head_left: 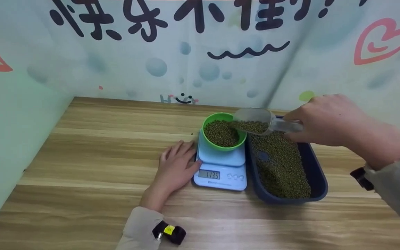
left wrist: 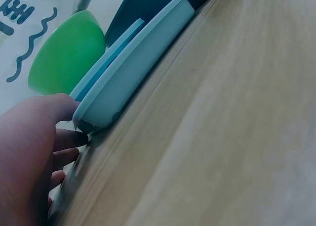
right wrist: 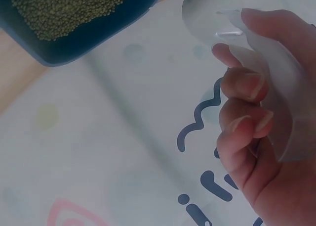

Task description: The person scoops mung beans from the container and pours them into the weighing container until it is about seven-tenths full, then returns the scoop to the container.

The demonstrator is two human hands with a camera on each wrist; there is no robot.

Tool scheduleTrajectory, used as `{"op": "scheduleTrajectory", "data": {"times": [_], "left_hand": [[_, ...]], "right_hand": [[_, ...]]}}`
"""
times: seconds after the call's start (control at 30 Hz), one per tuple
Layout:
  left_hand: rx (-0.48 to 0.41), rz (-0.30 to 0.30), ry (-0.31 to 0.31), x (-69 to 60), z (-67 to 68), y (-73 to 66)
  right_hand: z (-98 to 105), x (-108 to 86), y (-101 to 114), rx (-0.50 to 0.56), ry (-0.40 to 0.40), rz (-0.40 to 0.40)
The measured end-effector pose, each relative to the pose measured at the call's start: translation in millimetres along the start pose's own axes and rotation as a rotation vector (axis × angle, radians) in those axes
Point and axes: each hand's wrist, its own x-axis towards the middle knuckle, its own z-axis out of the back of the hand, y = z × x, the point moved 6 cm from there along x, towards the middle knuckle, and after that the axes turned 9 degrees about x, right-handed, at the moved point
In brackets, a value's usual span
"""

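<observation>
A clear plastic scoop is gripped by its handle in my right hand; curled fingers wrap the handle in the right wrist view. Small greenish-brown beans lie in the scoop, whose mouth is tilted over the rim of a green bowl. That bowl holds more beans and stands on a light blue kitchen scale, whose display appears to read 113.5. My left hand rests on the table at the scale's left side, fingers spread, the thumb at the scale's edge.
A dark blue tub of beans stands right of the scale, under the scoop and right hand. The wooden table meets a printed backdrop at the back. One stray speck lies left of the bowl.
</observation>
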Motion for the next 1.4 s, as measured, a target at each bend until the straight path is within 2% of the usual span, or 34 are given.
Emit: {"op": "scheduleTrajectory", "data": {"times": [0.23,0.43,0.63,1.0,1.17,1.3,1.4], "left_hand": [[0.014,-0.002,-0.002,-0.1,0.0,1.5],[0.009,-0.003,-0.002,0.9,-1.0,-0.4],[0.000,-0.008,0.005,0.8,-1.4,-2.2],[0.000,-0.001,0.001,0.4,-1.6,0.7],[-0.002,0.013,0.002,0.9,-1.8,0.8],[0.000,0.016,0.008,1.6,-1.9,1.3],[0.007,0.008,0.011,1.1,-0.5,1.6]], "right_hand": [[2.6,-1.3,0.1,-0.041,-0.065,0.006],[5.9,2.3,12.5,-0.046,-0.087,0.043],[10.3,-0.5,25.7,-0.105,-0.125,0.079],[8.7,-6.6,40.1,-0.190,-0.252,0.146],[3.8,-14.9,37.8,-0.123,-0.359,0.170],[-6.8,-29.3,29.5,-0.027,-0.464,0.178],[-18.0,-46.5,18.0,0.057,-0.492,0.124]]}}
